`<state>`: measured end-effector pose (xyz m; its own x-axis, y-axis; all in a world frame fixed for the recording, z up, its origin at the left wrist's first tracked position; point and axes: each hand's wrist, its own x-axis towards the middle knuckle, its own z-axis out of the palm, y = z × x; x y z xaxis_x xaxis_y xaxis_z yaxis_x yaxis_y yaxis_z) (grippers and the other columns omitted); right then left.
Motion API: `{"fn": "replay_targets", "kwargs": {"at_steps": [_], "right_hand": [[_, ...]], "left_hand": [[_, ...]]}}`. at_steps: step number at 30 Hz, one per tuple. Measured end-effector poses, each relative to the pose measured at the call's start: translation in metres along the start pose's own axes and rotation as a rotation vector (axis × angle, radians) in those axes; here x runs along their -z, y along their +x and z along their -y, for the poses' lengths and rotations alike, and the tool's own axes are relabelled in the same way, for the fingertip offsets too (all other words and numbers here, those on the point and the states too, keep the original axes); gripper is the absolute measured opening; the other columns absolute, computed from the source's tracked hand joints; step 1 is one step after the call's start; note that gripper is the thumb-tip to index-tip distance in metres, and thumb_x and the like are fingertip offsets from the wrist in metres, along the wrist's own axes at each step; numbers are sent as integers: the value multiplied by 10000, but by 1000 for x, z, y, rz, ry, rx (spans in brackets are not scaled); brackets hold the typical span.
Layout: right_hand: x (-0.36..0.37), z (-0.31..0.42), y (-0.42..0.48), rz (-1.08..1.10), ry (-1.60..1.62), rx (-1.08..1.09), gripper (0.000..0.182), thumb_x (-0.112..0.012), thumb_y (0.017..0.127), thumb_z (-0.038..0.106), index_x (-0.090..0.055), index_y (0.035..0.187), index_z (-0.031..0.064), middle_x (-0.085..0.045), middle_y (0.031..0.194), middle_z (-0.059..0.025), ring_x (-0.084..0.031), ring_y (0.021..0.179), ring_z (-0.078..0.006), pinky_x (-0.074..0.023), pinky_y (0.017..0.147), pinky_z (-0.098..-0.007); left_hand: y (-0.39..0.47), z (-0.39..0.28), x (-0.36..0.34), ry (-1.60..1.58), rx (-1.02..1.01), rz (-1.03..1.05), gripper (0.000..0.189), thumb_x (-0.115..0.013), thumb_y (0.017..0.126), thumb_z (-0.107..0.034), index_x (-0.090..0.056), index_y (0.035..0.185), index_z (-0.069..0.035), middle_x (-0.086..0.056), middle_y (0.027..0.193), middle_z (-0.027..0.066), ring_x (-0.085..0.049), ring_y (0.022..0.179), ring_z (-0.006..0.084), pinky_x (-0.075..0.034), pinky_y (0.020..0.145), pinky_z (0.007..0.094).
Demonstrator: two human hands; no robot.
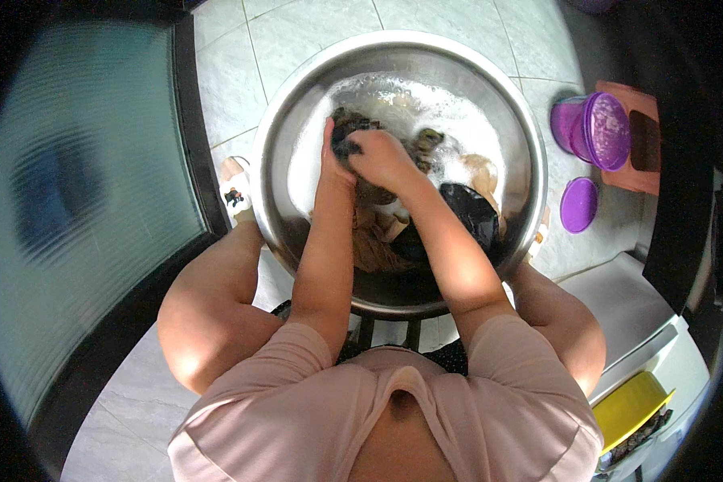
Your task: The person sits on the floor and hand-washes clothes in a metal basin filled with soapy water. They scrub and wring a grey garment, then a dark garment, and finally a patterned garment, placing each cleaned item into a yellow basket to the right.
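Note:
A wide stainless steel basin (267, 120) stands between my knees, with soapy water (458, 111) and soaked clothes inside. Over its left half, my left hand (337, 169) is held upright against a dark wet cloth (348, 123). My right hand (382, 158) is curled into a fist on the same cloth, bunching part of it toward the left palm. Right of my hands, a patterned dark green cloth (428, 141) pokes out of the suds. Black fabric (473, 211) lies near my right forearm, and brown fabric (373, 244) rests between my forearms. My left fingers are partly hidden.
On the right, a purple bucket (578, 129) lies near a pink plastic stool (641, 96), above a purple lid (579, 205) on the tiled floor (229, 78). A yellow container (632, 410) sits at lower right. A ribbed glass door (108, 108) borders the left side.

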<state>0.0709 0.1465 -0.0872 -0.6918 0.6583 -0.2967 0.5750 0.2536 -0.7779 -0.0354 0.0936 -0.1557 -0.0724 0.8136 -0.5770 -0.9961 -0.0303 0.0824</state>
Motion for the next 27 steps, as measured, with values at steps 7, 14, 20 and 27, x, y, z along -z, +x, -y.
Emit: {"fn": "replay_targets", "kwargs": {"at_steps": [7, 14, 20, 27], "right_hand": [[-3, 26, 8, -392, -105, -79, 369, -641, 823, 352, -604, 656, 24, -627, 701, -186, -612, 666, -380, -482, 641, -477], [40, -59, 21, -763, 114, -329, 398, -611, 859, 352, -610, 705, -14, -604, 679, -232, -575, 638, -419, -453, 616, -453], [96, -118, -6, -640, -112, -429, 441, -589, 839, 404, -662, 844, -30, -635, 740, -248, -615, 740, -420, -473, 721, -458], [32, -86, 1, -315, -283, -425, 698, -651, 798, 441, -435, 1347, 70, -590, 1143, -254, -524, 1124, -414, -427, 942, -490]], "left_hand": [[8, 25, -4, 81, -78, -9, 351, -438, 971, -344, -594, 1175, -104, -642, 1078, 82, -620, 939, 261, -492, 846, 424], [7, 49, -67, 216, 103, -294, 336, -434, 971, -322, -622, 1079, -66, -665, 1055, 83, -636, 928, 254, -491, 873, 433], [14, -6, -46, 615, -3, -458, 393, -566, 887, -276, -558, 1169, -3, -604, 1169, 142, -598, 1032, 293, -459, 915, 454], [24, 33, 6, 526, -128, -419, 748, -616, 871, -389, -235, 1452, -112, -321, 1458, 145, -385, 1283, 331, -326, 1028, 522]]}}
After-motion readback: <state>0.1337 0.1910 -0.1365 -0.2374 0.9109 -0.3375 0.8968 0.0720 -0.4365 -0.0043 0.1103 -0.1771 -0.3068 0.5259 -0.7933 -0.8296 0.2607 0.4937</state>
